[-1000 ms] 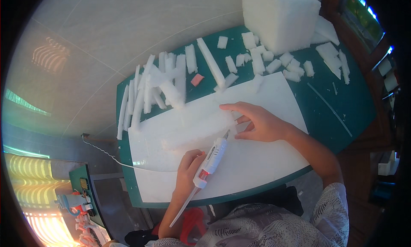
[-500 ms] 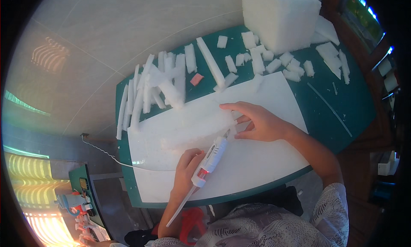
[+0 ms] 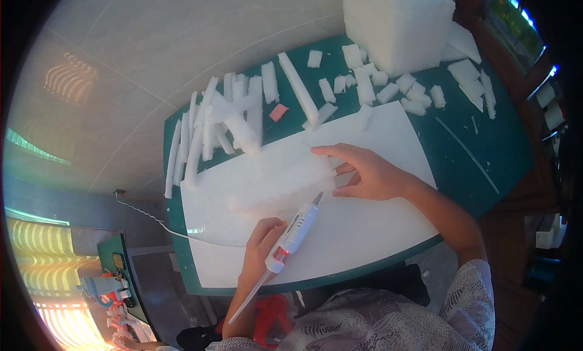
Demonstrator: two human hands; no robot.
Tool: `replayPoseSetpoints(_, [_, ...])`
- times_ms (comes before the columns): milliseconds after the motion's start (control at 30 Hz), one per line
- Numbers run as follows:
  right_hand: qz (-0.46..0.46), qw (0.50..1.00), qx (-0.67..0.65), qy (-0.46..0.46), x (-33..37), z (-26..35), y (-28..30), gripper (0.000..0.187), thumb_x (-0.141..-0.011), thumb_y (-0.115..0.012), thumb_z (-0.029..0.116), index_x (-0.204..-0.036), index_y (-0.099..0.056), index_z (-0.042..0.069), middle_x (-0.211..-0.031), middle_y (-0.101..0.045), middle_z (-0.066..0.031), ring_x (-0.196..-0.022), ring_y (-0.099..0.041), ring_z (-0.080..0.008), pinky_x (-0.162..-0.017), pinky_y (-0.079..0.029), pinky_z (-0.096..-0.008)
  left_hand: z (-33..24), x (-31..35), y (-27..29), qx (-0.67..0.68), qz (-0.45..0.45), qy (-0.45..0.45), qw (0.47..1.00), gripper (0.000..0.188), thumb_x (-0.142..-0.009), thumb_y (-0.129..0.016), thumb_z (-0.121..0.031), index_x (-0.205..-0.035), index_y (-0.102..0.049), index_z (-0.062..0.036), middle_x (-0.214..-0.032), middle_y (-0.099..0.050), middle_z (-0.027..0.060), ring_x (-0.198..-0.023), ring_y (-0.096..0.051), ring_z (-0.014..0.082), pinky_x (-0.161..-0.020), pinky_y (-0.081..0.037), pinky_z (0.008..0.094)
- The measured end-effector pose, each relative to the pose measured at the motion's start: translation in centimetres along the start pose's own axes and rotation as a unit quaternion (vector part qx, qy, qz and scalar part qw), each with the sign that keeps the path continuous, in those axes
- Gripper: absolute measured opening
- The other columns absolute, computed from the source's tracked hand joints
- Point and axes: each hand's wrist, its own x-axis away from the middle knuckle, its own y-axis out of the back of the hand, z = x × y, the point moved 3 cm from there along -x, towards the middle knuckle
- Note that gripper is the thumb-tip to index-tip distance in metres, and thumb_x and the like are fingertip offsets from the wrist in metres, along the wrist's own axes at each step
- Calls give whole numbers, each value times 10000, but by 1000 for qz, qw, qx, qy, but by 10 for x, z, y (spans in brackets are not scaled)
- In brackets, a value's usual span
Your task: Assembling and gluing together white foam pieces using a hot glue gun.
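Note:
My left hand [image 3: 260, 246] is closed around a white hot glue gun [image 3: 297, 230]. Its nozzle points up and to the right, and a long clear glue stick [image 3: 249, 302] juts from its rear end. A long white foam block [image 3: 279, 181] lies on the white board [image 3: 352, 235]. My right hand [image 3: 375, 173] grips the right end of that block, fingers and thumb spread over it. The nozzle is just below the block's near right corner, with a small gap between them.
White foam strips [image 3: 197, 132] are piled at the back left of the green table [image 3: 486, 150], near a pink piece [image 3: 279, 112]. Small foam chunks [image 3: 388, 94] and a big foam block [image 3: 398, 32] are behind. A thin stick [image 3: 467, 145] lies right; a white cord [image 3: 182, 234] runs left.
My left hand has drawn the glue gun slightly down and left, so its nozzle is off the block's corner. My right hand and the foam block have stayed in place.

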Motion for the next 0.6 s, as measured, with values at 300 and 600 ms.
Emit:
replayPoseSetpoints(300, [-2, 1000, -2, -7, 0, 1, 0, 781, -788, -765, -18, -1457, -418, 185, -1475, -420, -127, -1166, -594, -287, -814, -586, -301, 0, 0, 1, 6, 0, 4, 1000, 315, -710, -704, 12, -1019, -646, 11, -1042, -601, 159, -892, -633, 298, -767, -525, 349])
replayPoseSetpoints(600, [-5, 1000, 5, -7, 0, -1, 0, 781, -781, -773, -18, -1451, -424, 182, -1472, -425, -129, -1171, -593, -291, -804, -589, -308, -2, -7, -1, 20, 17, 2, 1000, 349, -723, -718, -27, -1054, -635, 44, -1084, -592, 190, -939, -627, 336, -804, -525, 370])
